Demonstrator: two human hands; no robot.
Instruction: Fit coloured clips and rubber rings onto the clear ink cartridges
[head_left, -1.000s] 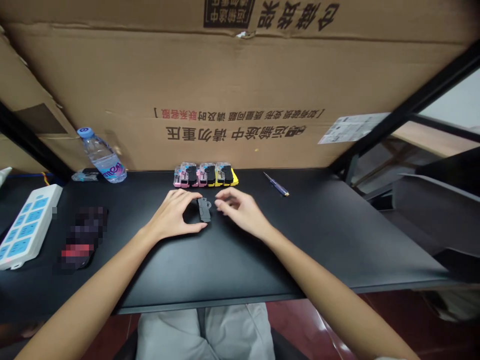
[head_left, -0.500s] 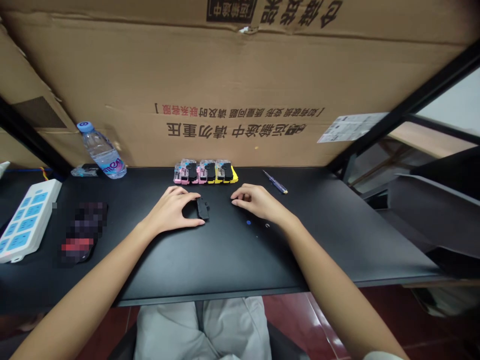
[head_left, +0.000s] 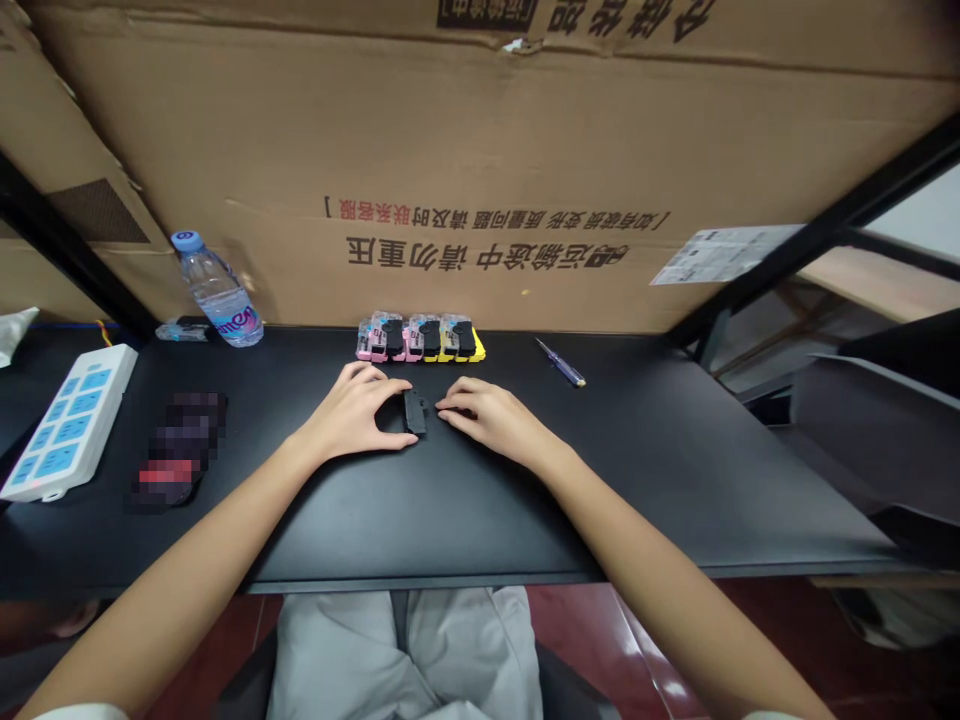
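Note:
My left hand (head_left: 364, 412) rests on the dark desk, its thumb and index finger closed on the two ends of a small black plastic casing (head_left: 415, 412). The casing stands on its edge, with a little tab on its right side. Just right of it is my right hand (head_left: 487, 418), thumb and fingertips pinched together and pointing at the tab. Whatever is between those fingertips is too small to make out. Behind the hands, a row of small clear-and-black cartridge-like pieces (head_left: 421, 338) with pink and yellow parts stands against the cardboard.
A screwdriver (head_left: 561, 362) lies at the back right. On the left are a water bottle (head_left: 219, 290), a blurred dark object (head_left: 180, 450) and a white power strip (head_left: 73, 420). Printed cardboard (head_left: 480, 150) walls off the back of the desk (head_left: 420, 530).
My right hand has moved left, close to the black casing. The blue dot and small ring on the desk no longer show. The whole view has shifted slightly.

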